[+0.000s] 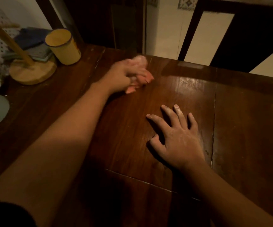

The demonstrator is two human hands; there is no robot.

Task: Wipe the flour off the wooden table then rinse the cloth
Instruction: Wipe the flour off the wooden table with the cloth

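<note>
Dark wood makes up the counter (247,128), which fills most of the view and is glossy toward 1 o'clock. The right hand (178,140), at 5 o'clock from centre, lies flat with its fingers spread wide and holds nothing. It is dusted white and seems planted to brace the body while the other arm reaches. The left hand (124,74), at 11 o'clock, is curled round the cloth and pressed to the wood; its blur suggests a wiping stroke. A wooden stand (32,71) at 9 o'clock and a yellow cup (63,46) at 10 o'clock sit apart from the wiped patch. The pinkish cloth (144,77) is bunched in the fist, likely for pressure. Flour (191,82) shows as pale streaks at 1 o'clock, so wiping looks unfinished and rinsing not yet begun.
</note>
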